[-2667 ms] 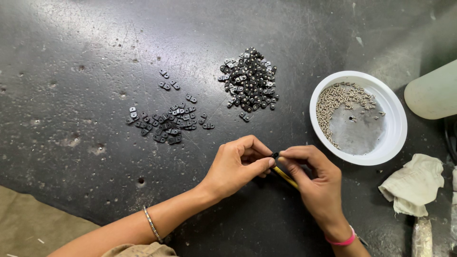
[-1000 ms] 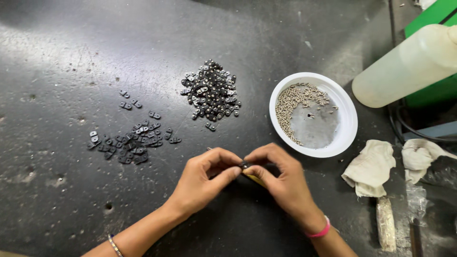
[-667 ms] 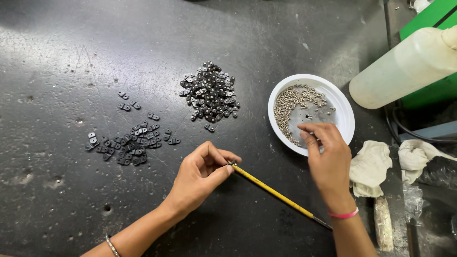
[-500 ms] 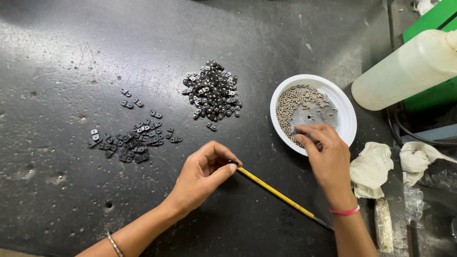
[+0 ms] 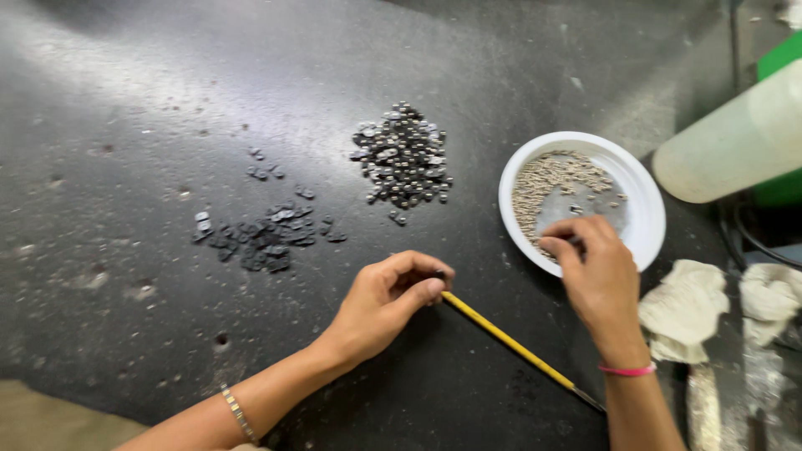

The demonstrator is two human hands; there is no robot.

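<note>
Down on the dark desk, the left hand (image 5: 386, 299) was curled almost shut, thumb and fingers pinching the top end of a thin yellow stick (image 5: 511, 342). The stick lay slanted across the desk, its far end pointing toward the near right edge. The right hand (image 5: 596, 266) reached into a white bowl (image 5: 647, 219) by the right edge, fingertips bent down and touching the small pale grains (image 5: 547, 179) inside. I cannot tell if it had hold of any. 2 piles sat farther out on the desk: a round heap of shiny dark beads (image 5: 402, 159) near the middle, and a flatter pile of dark bits (image 5: 261, 235) to its left. White rags (image 5: 683, 307) lay crumpled just beside the bowl. A pale bottle (image 5: 735, 144) lay at the far right edge.
</note>
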